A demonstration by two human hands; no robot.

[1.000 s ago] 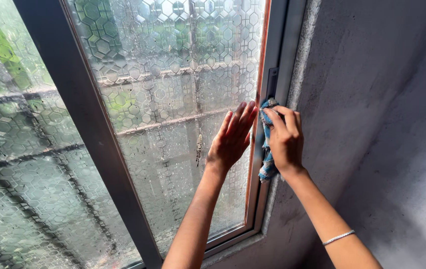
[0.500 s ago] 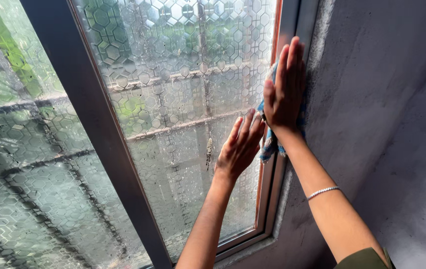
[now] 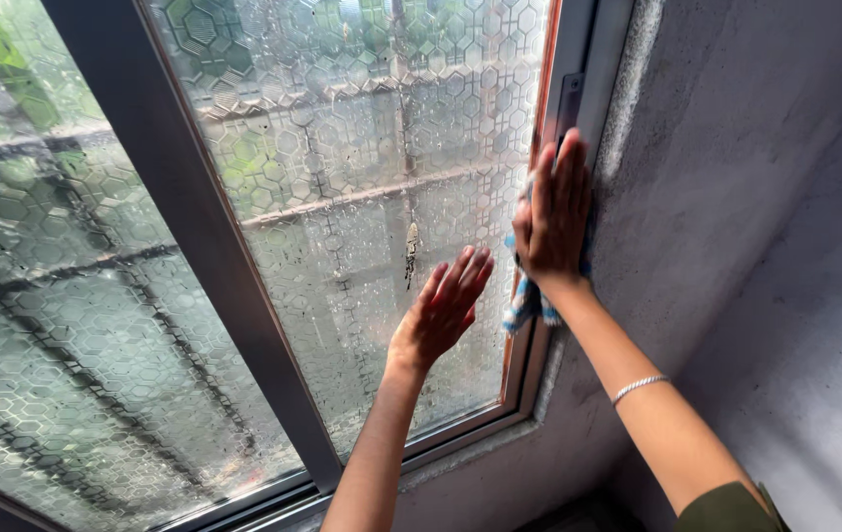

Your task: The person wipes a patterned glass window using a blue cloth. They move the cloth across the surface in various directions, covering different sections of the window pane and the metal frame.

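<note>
My right hand [image 3: 554, 212], flat, has slid the blue cloth [image 3: 522, 300] lower along the window frame [image 3: 579, 59], pressing without clenching; my left hand [image 3: 441, 310], open, braces the patterned glass [image 3: 362, 148].

Two bare hands are showing: the left hand [image 3: 441, 313] and right hand [image 3: 553, 214]. One blue-and-white checked cloth [image 3: 524, 303] is lying under the right; two hexagon-patterned glass panes [image 3: 362, 177] are standing behind them.

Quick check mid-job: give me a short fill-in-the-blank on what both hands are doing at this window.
1. The right hand presses a blue ____ against the window frame.
2. The left hand lies flat on the patterned ____.
3. A thin bracelet sits on the ____ wrist.

Missing words: cloth; glass; right
</note>
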